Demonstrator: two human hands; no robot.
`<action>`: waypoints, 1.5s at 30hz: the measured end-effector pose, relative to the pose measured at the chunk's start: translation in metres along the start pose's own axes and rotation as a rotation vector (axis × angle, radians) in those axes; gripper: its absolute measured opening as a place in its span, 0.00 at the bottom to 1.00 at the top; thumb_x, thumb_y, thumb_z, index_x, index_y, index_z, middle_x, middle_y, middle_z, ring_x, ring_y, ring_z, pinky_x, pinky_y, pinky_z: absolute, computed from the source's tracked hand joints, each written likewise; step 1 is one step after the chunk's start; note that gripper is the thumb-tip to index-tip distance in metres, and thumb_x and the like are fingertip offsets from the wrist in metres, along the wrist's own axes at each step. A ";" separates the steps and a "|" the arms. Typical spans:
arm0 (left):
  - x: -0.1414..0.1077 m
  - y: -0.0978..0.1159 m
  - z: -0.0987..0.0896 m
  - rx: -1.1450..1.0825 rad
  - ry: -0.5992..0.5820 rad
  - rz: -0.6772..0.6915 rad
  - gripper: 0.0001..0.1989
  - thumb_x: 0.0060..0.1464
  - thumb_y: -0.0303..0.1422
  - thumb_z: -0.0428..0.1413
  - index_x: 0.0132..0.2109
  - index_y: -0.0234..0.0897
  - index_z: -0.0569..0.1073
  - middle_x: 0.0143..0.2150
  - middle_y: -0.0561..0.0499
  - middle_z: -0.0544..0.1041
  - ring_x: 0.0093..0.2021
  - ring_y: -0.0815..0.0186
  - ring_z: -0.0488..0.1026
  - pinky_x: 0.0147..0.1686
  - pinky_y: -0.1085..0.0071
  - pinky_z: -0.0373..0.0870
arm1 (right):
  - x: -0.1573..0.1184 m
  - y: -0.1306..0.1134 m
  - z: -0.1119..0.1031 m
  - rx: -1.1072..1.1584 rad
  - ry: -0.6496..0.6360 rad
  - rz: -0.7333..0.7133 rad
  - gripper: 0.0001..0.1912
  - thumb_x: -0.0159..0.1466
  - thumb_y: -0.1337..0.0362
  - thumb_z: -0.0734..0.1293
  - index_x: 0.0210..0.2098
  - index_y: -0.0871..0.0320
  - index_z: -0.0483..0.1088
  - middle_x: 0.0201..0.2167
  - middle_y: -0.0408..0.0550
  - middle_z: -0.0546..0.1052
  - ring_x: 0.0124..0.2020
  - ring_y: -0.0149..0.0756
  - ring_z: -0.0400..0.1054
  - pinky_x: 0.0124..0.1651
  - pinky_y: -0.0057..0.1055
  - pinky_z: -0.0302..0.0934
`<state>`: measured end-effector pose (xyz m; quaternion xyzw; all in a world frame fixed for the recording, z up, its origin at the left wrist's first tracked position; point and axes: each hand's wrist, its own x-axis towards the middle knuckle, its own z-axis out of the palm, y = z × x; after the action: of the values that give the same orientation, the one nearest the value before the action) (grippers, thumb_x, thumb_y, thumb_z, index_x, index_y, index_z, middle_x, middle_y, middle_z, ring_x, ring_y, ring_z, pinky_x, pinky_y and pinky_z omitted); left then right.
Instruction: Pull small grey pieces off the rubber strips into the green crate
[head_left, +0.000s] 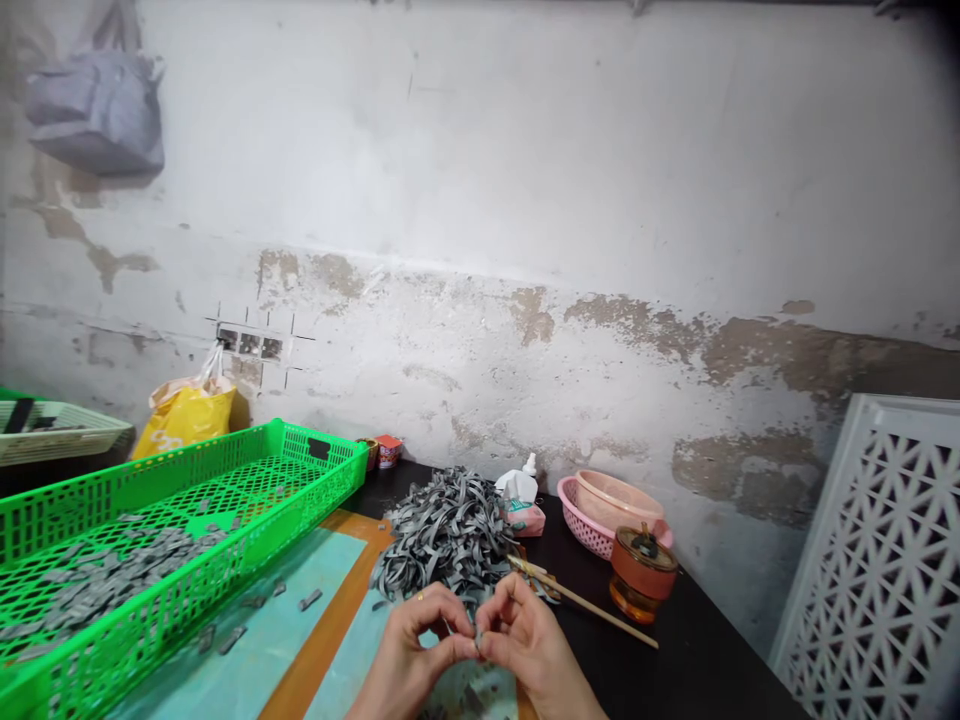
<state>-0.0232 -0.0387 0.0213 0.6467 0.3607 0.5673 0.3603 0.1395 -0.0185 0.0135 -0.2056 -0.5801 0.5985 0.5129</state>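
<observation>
My left hand (426,640) and my right hand (525,640) meet at the front of the table, thumbs and index fingers pinched together. Between the fingertips shows a bit of a small grey strip (478,636), mostly covered by the fingers. Just beyond my hands rises a heaped pile of grey strips (450,530). Several short folded grey pieces (232,640) lie loose on the light-blue sheet (300,560) to the left. More such pieces are spread in the green plastic crate (247,550).
A wooden-handled brush (600,610) lies right of the pile, near an amber jar (643,575). Behind stand pink baskets (589,515), a white bottle (521,483) and a tissue pack (525,517). A yellow bag (191,418) hangs by the wall; a white lattice panel (885,560) is at right.
</observation>
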 end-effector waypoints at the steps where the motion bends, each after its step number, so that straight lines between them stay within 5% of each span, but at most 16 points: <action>1: 0.001 0.000 -0.001 0.027 -0.009 0.011 0.09 0.45 0.36 0.64 0.25 0.36 0.77 0.27 0.51 0.74 0.30 0.64 0.70 0.32 0.72 0.64 | 0.000 -0.001 0.000 -0.027 0.011 -0.008 0.20 0.49 0.63 0.76 0.31 0.56 0.61 0.27 0.39 0.71 0.29 0.29 0.62 0.32 0.27 0.54; 8: -0.002 0.003 -0.005 0.066 -0.183 -0.035 0.04 0.47 0.30 0.61 0.27 0.36 0.75 0.34 0.51 0.73 0.38 0.62 0.70 0.35 0.72 0.62 | -0.002 -0.005 -0.002 -0.343 0.053 0.008 0.13 0.47 0.76 0.69 0.27 0.56 0.63 0.24 0.38 0.72 0.28 0.31 0.65 0.33 0.28 0.55; 13: -0.006 0.002 -0.007 0.052 -0.253 -0.062 0.06 0.49 0.34 0.60 0.29 0.35 0.73 0.35 0.51 0.72 0.38 0.62 0.68 0.37 0.72 0.61 | -0.003 -0.005 -0.006 -0.523 0.000 -0.033 0.09 0.48 0.75 0.68 0.26 0.57 0.69 0.25 0.40 0.73 0.29 0.33 0.66 0.34 0.28 0.57; 19: -0.008 -0.005 -0.007 0.144 -0.238 0.026 0.10 0.57 0.39 0.53 0.33 0.37 0.69 0.37 0.51 0.70 0.40 0.62 0.66 0.41 0.71 0.60 | -0.003 -0.006 0.005 -0.356 0.015 0.061 0.05 0.52 0.67 0.70 0.29 0.57 0.69 0.28 0.41 0.72 0.29 0.32 0.65 0.31 0.27 0.58; 23: -0.009 -0.003 -0.003 0.214 -0.219 0.042 0.10 0.59 0.38 0.51 0.33 0.38 0.67 0.37 0.51 0.68 0.40 0.62 0.65 0.42 0.71 0.60 | -0.001 -0.007 0.012 -0.272 0.063 0.148 0.14 0.50 0.57 0.73 0.24 0.60 0.67 0.21 0.40 0.70 0.23 0.29 0.63 0.28 0.27 0.59; 33: -0.007 -0.004 0.003 0.177 -0.160 0.051 0.09 0.61 0.38 0.47 0.34 0.39 0.64 0.36 0.52 0.66 0.38 0.63 0.64 0.41 0.70 0.60 | 0.002 -0.004 0.002 -0.261 0.120 0.111 0.16 0.48 0.55 0.74 0.22 0.61 0.69 0.18 0.40 0.71 0.21 0.29 0.65 0.28 0.26 0.57; 45: -0.002 -0.010 0.000 -0.078 -0.141 -0.139 0.12 0.52 0.41 0.58 0.36 0.36 0.70 0.32 0.52 0.71 0.34 0.64 0.66 0.34 0.72 0.61 | 0.003 0.004 0.000 -0.158 0.081 0.191 0.20 0.49 0.50 0.74 0.26 0.62 0.71 0.20 0.43 0.73 0.21 0.29 0.67 0.30 0.28 0.62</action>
<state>-0.0243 -0.0352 0.0117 0.6440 0.3562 0.5074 0.4482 0.1373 -0.0154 0.0111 -0.3236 -0.5818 0.5883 0.4590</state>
